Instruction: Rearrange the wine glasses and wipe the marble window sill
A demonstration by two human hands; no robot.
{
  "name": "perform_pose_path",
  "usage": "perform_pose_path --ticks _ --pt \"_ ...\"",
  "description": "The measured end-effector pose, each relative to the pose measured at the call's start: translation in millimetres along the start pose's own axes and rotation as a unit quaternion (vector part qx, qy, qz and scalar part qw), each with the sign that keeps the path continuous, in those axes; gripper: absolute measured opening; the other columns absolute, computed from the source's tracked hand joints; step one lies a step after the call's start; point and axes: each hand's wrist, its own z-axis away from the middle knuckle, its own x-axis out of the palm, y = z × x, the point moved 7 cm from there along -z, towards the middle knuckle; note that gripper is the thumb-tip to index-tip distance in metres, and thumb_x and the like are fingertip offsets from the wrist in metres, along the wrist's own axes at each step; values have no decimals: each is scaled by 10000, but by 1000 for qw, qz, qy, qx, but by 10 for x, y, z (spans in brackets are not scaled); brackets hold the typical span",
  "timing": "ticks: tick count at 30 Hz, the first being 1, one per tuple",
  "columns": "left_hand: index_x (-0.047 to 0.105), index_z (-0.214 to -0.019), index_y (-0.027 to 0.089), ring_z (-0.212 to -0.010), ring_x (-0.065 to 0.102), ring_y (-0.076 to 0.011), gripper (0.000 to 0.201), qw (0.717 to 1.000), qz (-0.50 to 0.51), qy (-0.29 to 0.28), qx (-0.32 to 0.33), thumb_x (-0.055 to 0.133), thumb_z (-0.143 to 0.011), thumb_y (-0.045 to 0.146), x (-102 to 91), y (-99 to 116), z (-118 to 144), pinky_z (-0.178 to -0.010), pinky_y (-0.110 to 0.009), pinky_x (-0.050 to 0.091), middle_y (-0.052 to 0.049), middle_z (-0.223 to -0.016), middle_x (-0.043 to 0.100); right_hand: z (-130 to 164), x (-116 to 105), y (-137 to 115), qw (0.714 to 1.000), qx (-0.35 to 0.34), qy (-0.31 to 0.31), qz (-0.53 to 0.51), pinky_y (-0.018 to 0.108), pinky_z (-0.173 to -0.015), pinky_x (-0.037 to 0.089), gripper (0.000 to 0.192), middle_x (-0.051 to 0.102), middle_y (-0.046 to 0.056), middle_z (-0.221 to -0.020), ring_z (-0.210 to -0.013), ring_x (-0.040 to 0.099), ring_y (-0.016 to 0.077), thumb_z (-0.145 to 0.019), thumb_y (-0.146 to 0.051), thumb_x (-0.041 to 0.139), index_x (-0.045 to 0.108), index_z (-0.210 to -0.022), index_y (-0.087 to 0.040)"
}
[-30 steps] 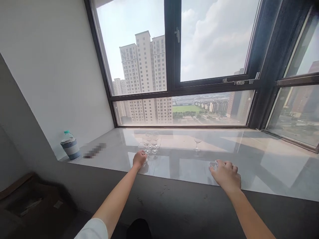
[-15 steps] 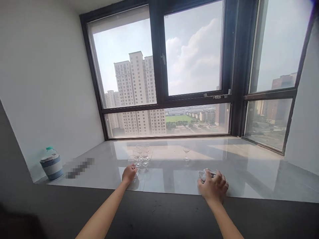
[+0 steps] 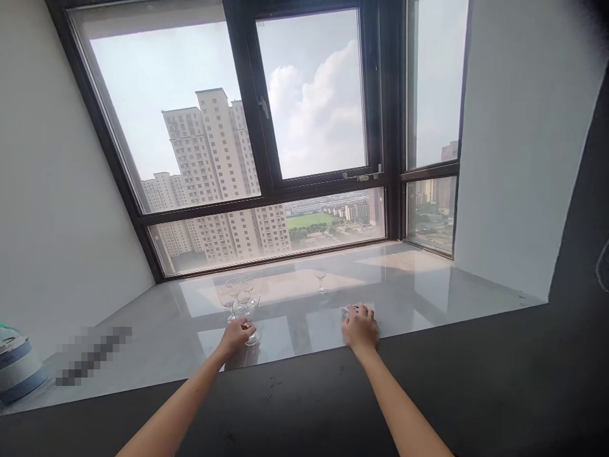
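View is swinging right since the earlier frame: bottle (image 3: 16, 374) now sliding to the left edge, right wall coming in. Both hands keeping their spots. Left hand (image 3: 236, 334) is closing around the stem of the nearest wine glass (image 3: 250, 330), at 6 o'clock of the glass cluster (image 3: 238, 296). Right hand (image 3: 360, 328) is pressing a crumpled cloth (image 3: 349, 311) flat on the windowsill (image 3: 428, 298), fingers curled over it. Lone glass (image 3: 320, 281) standing at 11 o'clock of that hand. Advice: be gripping low on the stem, lifting straight up, clearing neighbours.
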Motion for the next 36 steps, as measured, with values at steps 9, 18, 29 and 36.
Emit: perform_pose_path --ticks 9,18,29,36 --pt "614 -737 174 -626 551 -140 175 992 60 -20 112 598 -747 348 582 672 166 -591 -239 356 6 -654 612 -1 8 9 1000 -7 5 -2 362 -932 383 381 500 116 -1349 -1263 371 276 -881 -236 478 641 -1225 -224" --pt "586 -735 191 -618 538 -137 243 996 -33 43 71 547 -860 397 636 734 338 -561 -239 295 -6 -671 606 5 50 35 1000 -18 -5 -2 388 -925 401 409 499 130 -1359 -1273 362 299 -901 -263 445 632 -1261 -211" --pt "659 -869 212 -740 626 -166 182 994 -88 21 57 562 -861 366 670 774 377 -593 -248 321 -27 -793 690 -108 23 -69 979 -39 12 -202 352 -898 405 364 650 112 -1095 -1032 527 260 -841 -227 432 671 -1111 -174" --pt "682 -909 216 -822 647 -198 200 996 -75 6 52 546 -881 361 717 762 388 -644 -256 353 -50 -864 713 -244 -527 -1128 913 -56 -6 -403 297 -796 442 521 621 137 -1152 -953 592 221 -876 -337 396 377 -1363 -151"
